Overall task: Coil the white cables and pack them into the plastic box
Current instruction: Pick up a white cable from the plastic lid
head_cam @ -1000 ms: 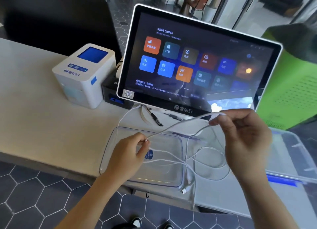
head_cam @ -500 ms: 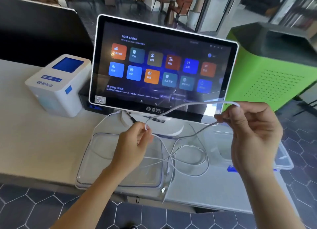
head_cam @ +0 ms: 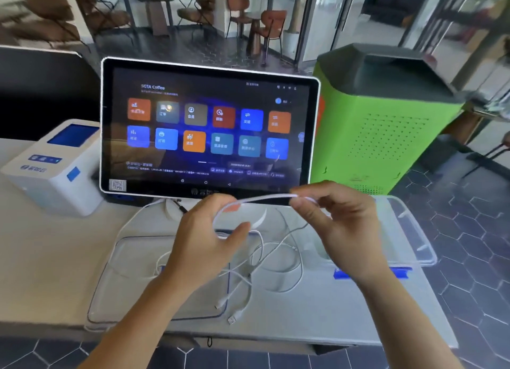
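A white cable (head_cam: pixel 262 199) arcs between my two hands above the counter. My left hand (head_cam: pixel 204 239) pinches one part of it and a small loop curves round its fingers. My right hand (head_cam: pixel 334 225) pinches the cable's other part between thumb and fingertips. More loose white cable (head_cam: pixel 278 261) lies tangled below, with a USB plug (head_cam: pixel 233 317) near the counter's front edge. A clear plastic tray-like piece (head_cam: pixel 132 283) lies under my left forearm. A clear plastic box with a blue latch (head_cam: pixel 411 244) sits behind my right hand.
A touchscreen terminal (head_cam: pixel 209 128) stands just behind my hands. A white receipt printer (head_cam: pixel 55 167) sits at the left. A green and grey cabinet (head_cam: pixel 386 120) stands at the right, beyond the counter. The counter's front edge (head_cam: pixel 276 338) runs close below the cables.
My hands have come closer together, and the cable between them now bends into a small loop at my left hand. The camera has tilted up.
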